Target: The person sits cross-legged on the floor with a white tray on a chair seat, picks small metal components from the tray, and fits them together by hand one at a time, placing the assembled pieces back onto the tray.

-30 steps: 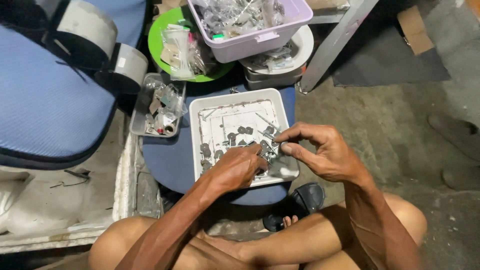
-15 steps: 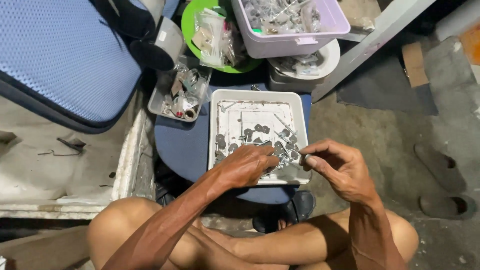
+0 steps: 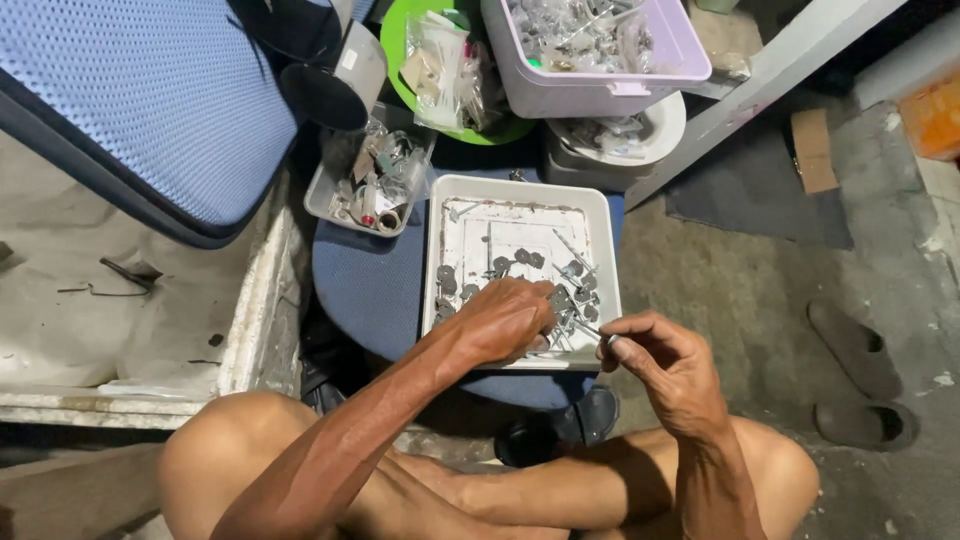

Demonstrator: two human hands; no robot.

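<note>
Looking down, I see a blue mesh chair cushion point(image 3: 130, 110) at far left, then a round blue padded stool seat point(image 3: 370, 290) carrying a white square plastic tray point(image 3: 605, 250) of small grey metal parts point(image 3: 520, 260). My left hand point(image 3: 510, 320) rests curled on those parts; my right hand point(image 3: 665, 365) pinches a thin metal pin point(image 3: 590, 330) just beside the tray's edge. Stained grey concrete floor point(image 3: 740, 290) lies to the right.

A round blue padded stool seat point(image 3: 370, 290) carries a white square tray point(image 3: 602, 262) of small metal parts at its near right, a clear plastic box point(image 3: 322, 190) of odds and ends at left, and a green plate point(image 3: 398, 52) at the far edge.
</note>
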